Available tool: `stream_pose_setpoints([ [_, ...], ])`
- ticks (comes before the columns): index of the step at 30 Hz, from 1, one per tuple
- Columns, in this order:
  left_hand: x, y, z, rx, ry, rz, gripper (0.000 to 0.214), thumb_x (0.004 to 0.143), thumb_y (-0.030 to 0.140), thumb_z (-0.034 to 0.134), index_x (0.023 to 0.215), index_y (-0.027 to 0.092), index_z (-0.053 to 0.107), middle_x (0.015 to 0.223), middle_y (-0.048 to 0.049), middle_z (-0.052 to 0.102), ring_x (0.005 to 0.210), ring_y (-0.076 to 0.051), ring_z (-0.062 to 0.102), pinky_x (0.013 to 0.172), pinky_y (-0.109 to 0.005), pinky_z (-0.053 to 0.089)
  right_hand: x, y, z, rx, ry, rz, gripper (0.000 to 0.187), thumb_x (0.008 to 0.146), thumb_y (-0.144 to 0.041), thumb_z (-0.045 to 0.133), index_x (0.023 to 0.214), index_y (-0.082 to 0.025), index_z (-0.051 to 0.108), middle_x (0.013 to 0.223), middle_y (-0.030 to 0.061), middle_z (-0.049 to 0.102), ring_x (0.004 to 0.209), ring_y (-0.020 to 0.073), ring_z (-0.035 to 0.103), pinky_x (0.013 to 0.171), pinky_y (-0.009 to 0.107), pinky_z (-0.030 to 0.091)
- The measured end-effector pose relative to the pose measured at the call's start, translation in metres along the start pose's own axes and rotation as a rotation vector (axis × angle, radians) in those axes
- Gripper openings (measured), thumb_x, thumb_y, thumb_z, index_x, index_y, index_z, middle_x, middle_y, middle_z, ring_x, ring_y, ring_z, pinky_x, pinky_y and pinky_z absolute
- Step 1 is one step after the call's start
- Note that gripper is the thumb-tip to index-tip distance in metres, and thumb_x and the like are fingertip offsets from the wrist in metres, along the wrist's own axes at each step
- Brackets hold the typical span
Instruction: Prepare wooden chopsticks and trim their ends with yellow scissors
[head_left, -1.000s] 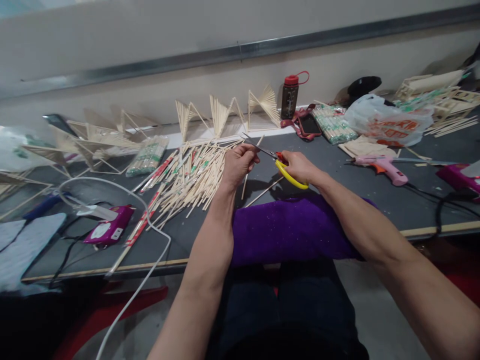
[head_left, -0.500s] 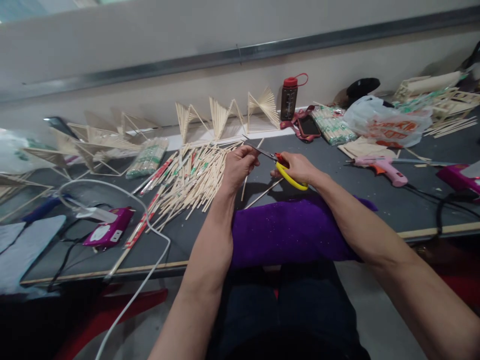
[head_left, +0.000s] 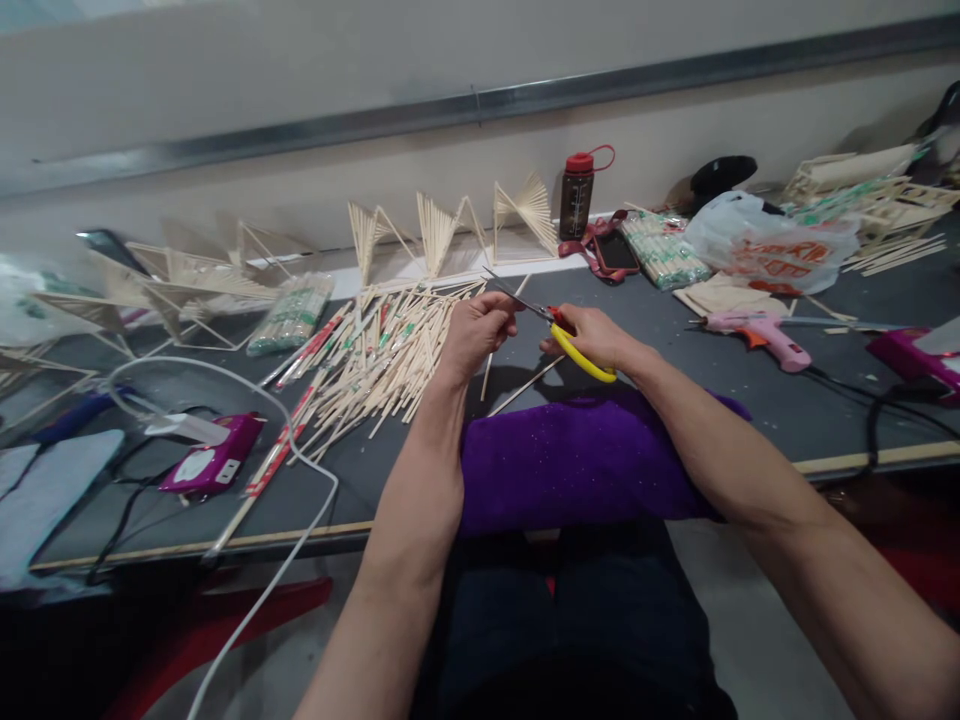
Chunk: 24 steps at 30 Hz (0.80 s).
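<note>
My right hand (head_left: pixel 587 335) is closed around the handles of scissors (head_left: pixel 582 354) with yellow and red grips. Their blades point up and left and lie apart at the tips, close to my left hand (head_left: pixel 484 322). That hand is closed in a pinch by the blades; what its fingers hold, if anything, is too small to make out. Below the hands, a loose wooden stick (head_left: pixel 525 387) lies on the dark table. A purple cloth (head_left: pixel 570 462) covers the front edge between my forearms. To the left spreads a heap of wooden sticks (head_left: pixel 397 365).
Fan-shaped stick models (head_left: pixel 439 235) stand along the wall beside a red-capped bottle (head_left: pixel 577 200). A pink glue gun (head_left: pixel 769 335) lies at the right, near a plastic bag (head_left: pixel 772 240). At the left are a purple power adapter (head_left: pixel 214 455) and a white cable (head_left: pixel 334 490).
The view has shifted very slightly. Both hands and the scissors keep nearly the same place and pose.
</note>
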<state>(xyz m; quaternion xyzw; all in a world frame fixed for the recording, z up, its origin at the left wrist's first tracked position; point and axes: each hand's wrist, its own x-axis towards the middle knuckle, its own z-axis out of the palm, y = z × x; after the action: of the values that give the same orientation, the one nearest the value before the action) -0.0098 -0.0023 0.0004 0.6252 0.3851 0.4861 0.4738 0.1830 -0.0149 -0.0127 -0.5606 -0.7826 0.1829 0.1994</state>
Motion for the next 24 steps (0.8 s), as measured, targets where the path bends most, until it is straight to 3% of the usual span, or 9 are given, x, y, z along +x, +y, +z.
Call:
stream_pose_setpoints([
  [5,0.0017,-0.0046,-0.0005,0.006,0.019,0.026,0.015,0.076,0.028,0.058,0.073,0.014,0.062,0.05,0.0033,0.053,0.032,-0.002,0.033,0.033,-0.018,0.02,0.0023,0.0004,0.0039,-0.014,0.027,-0.013,0.015,0.074,-0.032,0.055,0.08,-0.018,0.052,0.074,0.0036,0.059,0.06,0.0135,0.045,0.054,0.025,0.026],
  [14,0.0012,-0.0052,-0.0014,0.048,0.046,0.003,0.011,0.072,0.025,0.059,0.071,0.014,0.056,0.058,0.0017,0.06,0.036,-0.003,0.04,0.035,-0.016,0.027,0.0066,0.0041,0.0069,-0.074,0.051,0.021,0.014,0.077,-0.031,0.053,0.079,-0.018,0.055,0.075,0.0053,0.062,0.061,0.0143,0.047,0.054,0.026,0.026],
  [19,0.0009,-0.0051,-0.0018,0.039,0.057,0.044,0.017,0.073,0.029,0.062,0.067,0.014,0.056,0.054,0.0023,0.058,0.035,-0.002,0.037,0.034,-0.017,0.024,0.0037,0.0016,0.004,-0.052,0.05,0.013,0.027,0.072,-0.042,0.062,0.083,-0.018,0.055,0.077,0.004,0.062,0.063,0.0144,0.048,0.054,0.026,0.027],
  [24,0.0004,-0.0029,-0.0009,0.037,0.024,0.063,0.015,0.075,0.027,0.059,0.069,0.014,0.06,0.053,0.0021,0.057,0.033,-0.002,0.035,0.034,-0.017,0.022,0.0011,0.002,0.0015,-0.012,0.022,0.0,0.035,0.073,-0.051,0.06,0.087,-0.018,0.055,0.077,0.0036,0.06,0.063,0.0144,0.049,0.054,0.026,0.028],
])
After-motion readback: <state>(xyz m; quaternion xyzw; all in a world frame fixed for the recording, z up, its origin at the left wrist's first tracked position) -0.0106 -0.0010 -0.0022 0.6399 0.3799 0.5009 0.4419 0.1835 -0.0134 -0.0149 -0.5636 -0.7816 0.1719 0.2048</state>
